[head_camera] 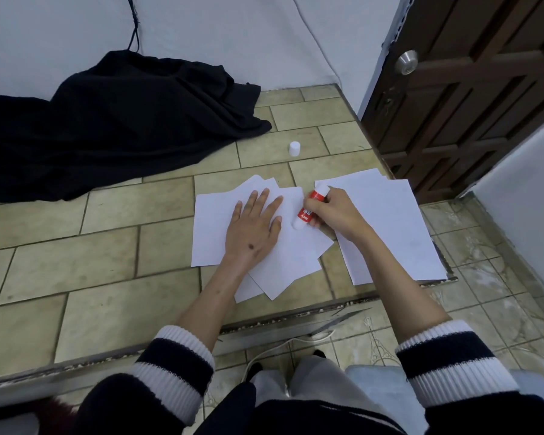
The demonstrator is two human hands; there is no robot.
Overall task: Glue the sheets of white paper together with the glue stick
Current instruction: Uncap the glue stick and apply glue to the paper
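The left hand (253,229) lies flat, its fingers (266,199) spread wide and pressed on a fanned pile of white paper sheets (208,233) on the tiled counter (107,255) — gripping nothing. The right hand (335,211) has its fingers curled tight round the red glue stick (310,208), tilted, its white tip down on the top sheet. A second paper stack (396,230) lies just right. The white cap (295,149) stands apart, near a black cloth (123,127)
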